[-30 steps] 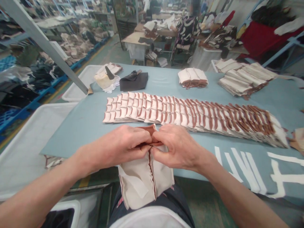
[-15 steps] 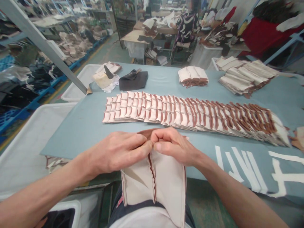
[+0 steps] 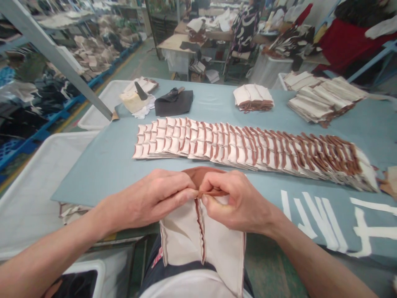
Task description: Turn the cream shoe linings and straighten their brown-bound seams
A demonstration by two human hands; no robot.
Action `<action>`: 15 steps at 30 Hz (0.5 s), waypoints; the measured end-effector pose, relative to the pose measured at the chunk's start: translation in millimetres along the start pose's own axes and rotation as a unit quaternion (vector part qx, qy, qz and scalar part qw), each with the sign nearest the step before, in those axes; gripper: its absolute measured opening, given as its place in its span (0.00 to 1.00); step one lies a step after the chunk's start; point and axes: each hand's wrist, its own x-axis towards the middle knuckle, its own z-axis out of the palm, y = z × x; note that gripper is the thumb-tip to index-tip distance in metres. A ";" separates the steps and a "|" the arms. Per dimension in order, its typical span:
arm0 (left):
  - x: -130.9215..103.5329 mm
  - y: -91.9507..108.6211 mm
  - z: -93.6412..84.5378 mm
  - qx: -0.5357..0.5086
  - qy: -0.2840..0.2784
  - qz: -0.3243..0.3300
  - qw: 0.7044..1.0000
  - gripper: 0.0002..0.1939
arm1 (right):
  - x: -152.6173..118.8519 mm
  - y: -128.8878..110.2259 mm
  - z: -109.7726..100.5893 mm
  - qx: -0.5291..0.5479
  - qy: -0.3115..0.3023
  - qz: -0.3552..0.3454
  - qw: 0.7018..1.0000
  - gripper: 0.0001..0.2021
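Between my hands is a stitched leather piece [image 3: 220, 236] with a pale cream inner side, a brown outer side and a wavy brown seam down its middle. It hangs from the table's front edge over my lap. My left hand [image 3: 164, 192] pinches its upper edge just left of the seam. Close beside it, my right hand [image 3: 231, 198] grips the brown edge between thumb and bent fingers at the seam's top. The fingertips of both hands nearly touch. Behind them lies a long overlapping row of similar cream and brown pieces [image 3: 214, 142].
The blue-green table [image 3: 102, 165] carries a small stack [image 3: 253, 97], a larger pile of pieces [image 3: 325, 97], a dark cloth [image 3: 173, 103] and white tape strips [image 3: 319, 221]. White bins [image 3: 43, 174] stand at left. A person in patterned clothing [image 3: 245, 31] sits beyond.
My right hand has turned and shifted slightly down, folding the brown edge over near the seam. More of the brown side now shows behind my fingers. My left hand stays nearly in place.
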 end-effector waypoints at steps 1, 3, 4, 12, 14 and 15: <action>-0.7 -2.3 1.1 0.038 0.001 0.017 0.999 0.16 | -0.5 0.8 0.7 -0.011 0.008 -0.011 1.000 0.04; -2.9 -8.3 5.9 0.122 0.001 0.048 0.991 0.16 | -1.5 4.2 2.5 -0.026 0.020 -0.017 0.999 0.04; -3.9 -11.4 8.5 0.152 -0.003 0.058 0.987 0.16 | -2.0 6.3 3.4 -0.029 0.024 -0.012 0.999 0.04; 3.7 -15.0 0.7 -0.015 -0.023 0.013 1.000 0.13 | -2.4 12.2 1.7 -0.049 0.028 -0.013 0.998 0.05; 7.7 -12.7 -2.9 -0.049 -0.041 -0.003 0.998 0.15 | -2.3 11.3 -0.2 -0.060 0.027 -0.019 0.998 0.05; 9.7 -11.9 -3.6 -0.058 -0.045 -0.010 0.997 0.16 | -2.3 11.0 -1.0 -0.063 0.026 -0.021 0.997 0.05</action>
